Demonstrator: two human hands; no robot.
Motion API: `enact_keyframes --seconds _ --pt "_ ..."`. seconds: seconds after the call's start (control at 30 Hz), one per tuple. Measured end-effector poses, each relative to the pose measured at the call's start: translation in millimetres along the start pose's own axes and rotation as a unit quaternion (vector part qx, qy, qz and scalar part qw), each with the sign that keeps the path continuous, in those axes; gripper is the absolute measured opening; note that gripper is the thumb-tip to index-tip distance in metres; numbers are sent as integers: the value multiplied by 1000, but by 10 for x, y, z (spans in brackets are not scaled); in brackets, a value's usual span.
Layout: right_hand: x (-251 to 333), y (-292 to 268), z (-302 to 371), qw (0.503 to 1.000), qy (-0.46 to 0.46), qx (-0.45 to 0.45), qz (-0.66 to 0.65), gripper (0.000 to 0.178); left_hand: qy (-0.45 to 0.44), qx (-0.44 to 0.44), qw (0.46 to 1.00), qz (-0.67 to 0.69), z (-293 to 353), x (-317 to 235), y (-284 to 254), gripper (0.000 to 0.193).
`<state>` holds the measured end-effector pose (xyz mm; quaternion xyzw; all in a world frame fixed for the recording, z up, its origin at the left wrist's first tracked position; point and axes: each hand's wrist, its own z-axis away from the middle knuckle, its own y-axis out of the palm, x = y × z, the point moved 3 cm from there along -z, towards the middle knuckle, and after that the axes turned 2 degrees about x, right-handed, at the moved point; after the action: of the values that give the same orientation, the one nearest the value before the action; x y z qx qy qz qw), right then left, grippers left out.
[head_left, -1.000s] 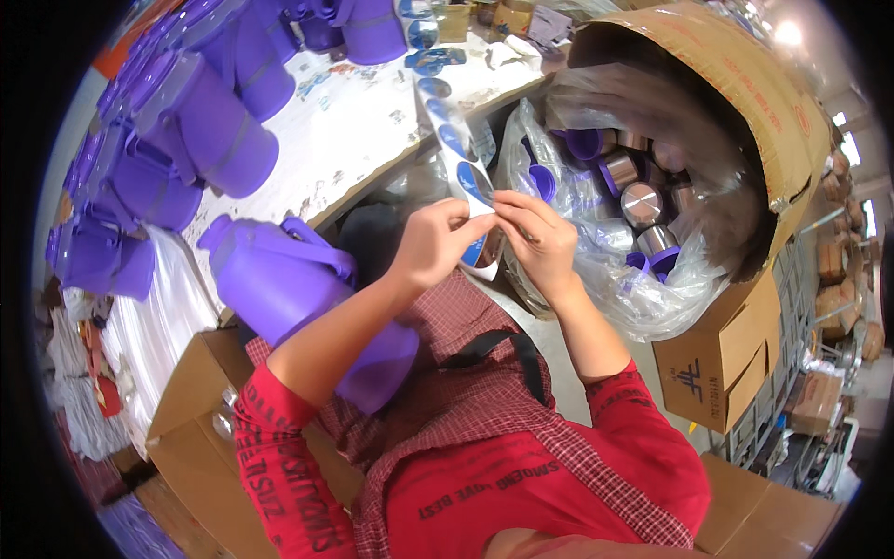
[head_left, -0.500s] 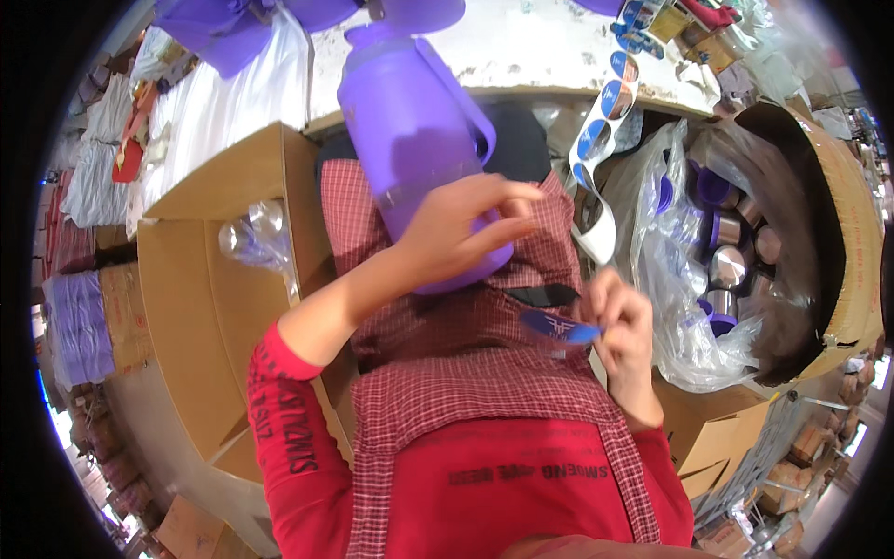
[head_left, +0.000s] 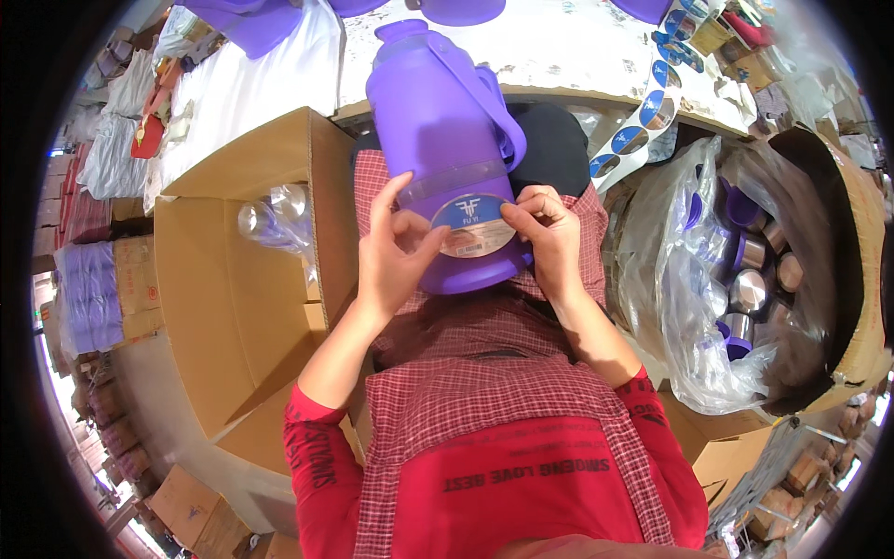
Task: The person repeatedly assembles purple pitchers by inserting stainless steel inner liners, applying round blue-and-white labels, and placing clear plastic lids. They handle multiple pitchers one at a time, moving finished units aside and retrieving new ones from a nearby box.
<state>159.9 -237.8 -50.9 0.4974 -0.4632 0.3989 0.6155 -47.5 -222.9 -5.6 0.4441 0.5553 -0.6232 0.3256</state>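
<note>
A purple jug [head_left: 419, 121] with a long side handle [head_left: 484, 102] slants across my lap, its neck toward the table and its base toward me. An oval sticker [head_left: 472, 225], blue above and copper-coloured below, lies against the lower body. My right hand [head_left: 551, 233] pinches the sticker's upper right edge between thumb and fingertips. At its left edge rests the thumb of my left hand [head_left: 391, 247]; that hand's forefinger stretches along the jug's side, apart from the thumb. Whether the sticker's whole underside touches the jug is hidden.
A strip of round stickers [head_left: 643, 121] hangs off the table [head_left: 559, 47] at right. An open carton [head_left: 223, 307] holding clear plastic pieces stands left. To the right, a plastic-lined box [head_left: 861, 279] contains steel and purple cups [head_left: 748, 289]. More purple parts [head_left: 251, 23] sit along the table.
My right hand has brought the loose sticker up from beside my lap to the jug's lower body. My left hand has moved back to the jug's left side. The sticker strip swung up.
</note>
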Motion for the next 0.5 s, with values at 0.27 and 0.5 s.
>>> enact_keyframes --seconds 0.27,0.5 --pt "-129 13 -93 1000 -3 20 -3 12 -20 -11 999 29 -40 150 7 70" --pt "-131 41 -136 1000 -1 18 0 10 -27 -2 999 39 -49 147 -22 68"
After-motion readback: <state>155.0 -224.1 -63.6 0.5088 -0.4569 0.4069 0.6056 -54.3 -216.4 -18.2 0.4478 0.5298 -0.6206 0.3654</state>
